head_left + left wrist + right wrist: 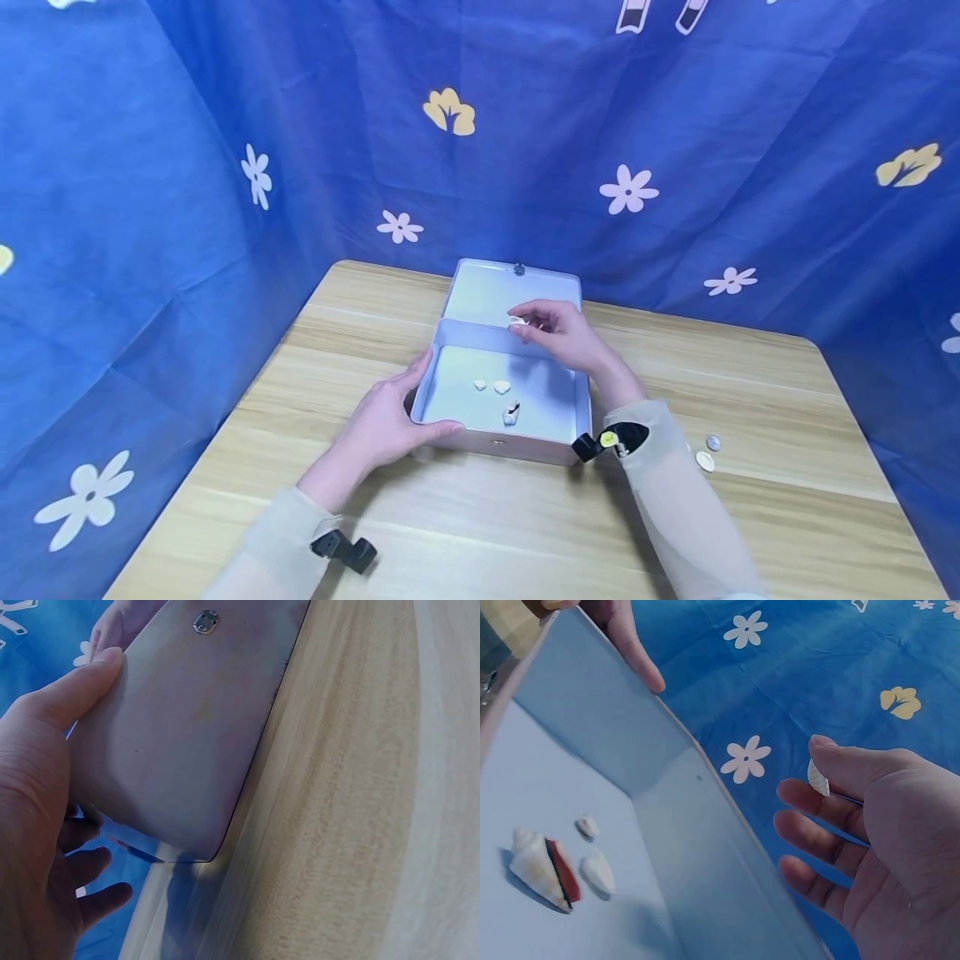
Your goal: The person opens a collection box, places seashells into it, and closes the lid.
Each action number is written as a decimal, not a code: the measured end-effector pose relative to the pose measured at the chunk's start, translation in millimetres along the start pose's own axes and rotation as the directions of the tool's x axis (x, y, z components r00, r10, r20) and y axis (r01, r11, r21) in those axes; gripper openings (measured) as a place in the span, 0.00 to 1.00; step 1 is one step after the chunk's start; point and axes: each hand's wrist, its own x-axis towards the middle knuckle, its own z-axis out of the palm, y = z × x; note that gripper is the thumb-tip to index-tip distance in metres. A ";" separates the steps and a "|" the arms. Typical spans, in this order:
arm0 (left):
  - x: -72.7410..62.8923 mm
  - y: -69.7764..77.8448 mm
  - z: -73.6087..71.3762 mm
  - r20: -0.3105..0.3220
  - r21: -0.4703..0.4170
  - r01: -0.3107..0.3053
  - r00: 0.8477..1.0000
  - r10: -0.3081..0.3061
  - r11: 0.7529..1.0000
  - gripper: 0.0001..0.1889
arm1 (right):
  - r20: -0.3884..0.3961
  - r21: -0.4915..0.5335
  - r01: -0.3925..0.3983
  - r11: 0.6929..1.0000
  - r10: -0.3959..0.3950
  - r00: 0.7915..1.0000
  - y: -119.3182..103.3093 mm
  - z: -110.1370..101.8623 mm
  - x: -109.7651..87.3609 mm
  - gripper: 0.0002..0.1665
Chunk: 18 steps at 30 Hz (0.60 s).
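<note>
My right hand (558,332) pinches a small white seashell (818,778) between thumb and forefinger, above the back part of an open metal box (480,446). Its other fingers are spread and slightly bent. Inside the box lie a spiral conch shell (544,870) with a dark and reddish stripe, a small pale shell (598,873) and a smaller shell (587,826). At the box's front left corner, my left hand (386,421) grips the wall, thumb over the front edge and fingers along the left side. The hinged lid (498,292) lies folded back behind the box.
On the wooden table (787,400), a few more shells (705,461) lie to the right, partly hidden by my right forearm. A blue cloth (525,150) with flower prints hangs behind the table and at its sides. A small metal clasp (206,622) sits on the box front.
</note>
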 end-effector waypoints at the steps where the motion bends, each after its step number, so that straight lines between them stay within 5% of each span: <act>1: 0.0 -0.3 0.3 0.001 0.000 0.000 1.000 0.000 1.000 0.69 | 0.010 0.018 -0.003 1.000 0.003 1.000 1.8 1.7 0.1 0.17; 8: -1.3 -0.3 0.5 -0.002 -0.007 -0.004 1.000 0.004 1.000 0.70 | 0.073 0.101 -0.046 0.994 0.039 0.997 12.7 10.5 -0.6 0.18; 18: -0.6 -3.2 2.2 -0.005 -0.009 -0.010 1.000 0.010 1.000 0.70 | 0.125 -0.011 -0.036 0.999 0.037 0.991 23.3 13.3 -0.5 0.17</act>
